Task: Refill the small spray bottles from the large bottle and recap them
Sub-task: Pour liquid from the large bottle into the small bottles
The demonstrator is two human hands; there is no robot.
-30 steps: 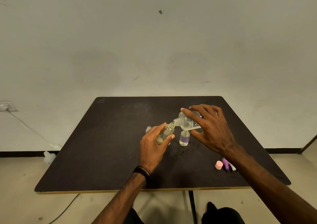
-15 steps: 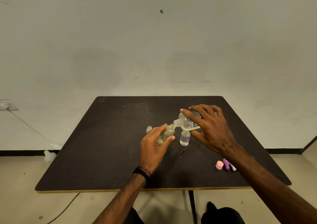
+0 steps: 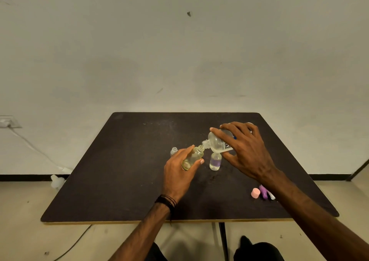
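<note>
nothing shifted, left fingers grip small bottle, right fingers half-hiding large bottle

The right hand wraps over the large bottle, so its fingers cover most of the label and only a few dark letters show below them. The bottle's far end is hidden behind the knuckles. The left hand hides the lower back of the small tilted bottle; whether liquid passes between the two necks is too small to tell. Behind the left fingers, another small bottle shows only its top. The white piece beside the purple cap is partly covered by the right forearm. Both forearms are cut off by the lower edge.
</note>
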